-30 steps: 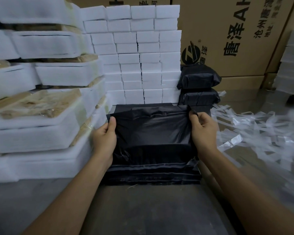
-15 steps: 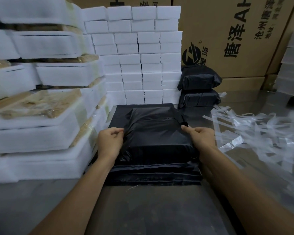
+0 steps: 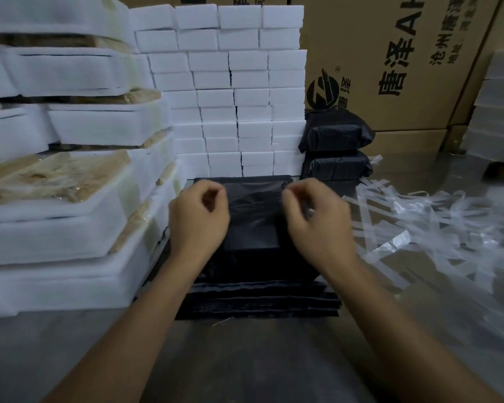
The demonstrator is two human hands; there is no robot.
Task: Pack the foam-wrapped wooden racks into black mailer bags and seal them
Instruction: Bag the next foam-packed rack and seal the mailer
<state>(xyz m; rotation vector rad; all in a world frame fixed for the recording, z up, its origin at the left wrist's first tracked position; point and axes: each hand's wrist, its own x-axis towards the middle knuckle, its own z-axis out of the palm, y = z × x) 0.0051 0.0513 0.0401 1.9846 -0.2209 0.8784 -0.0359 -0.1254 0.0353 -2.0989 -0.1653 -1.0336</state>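
Your left hand (image 3: pixel 198 219) and right hand (image 3: pixel 317 219) hovered over the filled bag (image 3: pixel 253 216), fingers curled. Whether either grip pinched the flap or a strip, you couldn't tell: blurred. The bag sat on the flat bag pile (image 3: pixel 256 301) on the worktop (image 3: pixel 245 359). Foam-wrapped racks (image 3: pixel 64 181) stacked just left, foam blocks (image 3: pixel 233 91) behind, two sealed bags (image 3: pixel 336 146) behind right, peeled strips (image 3: pixel 425 228) littered right.
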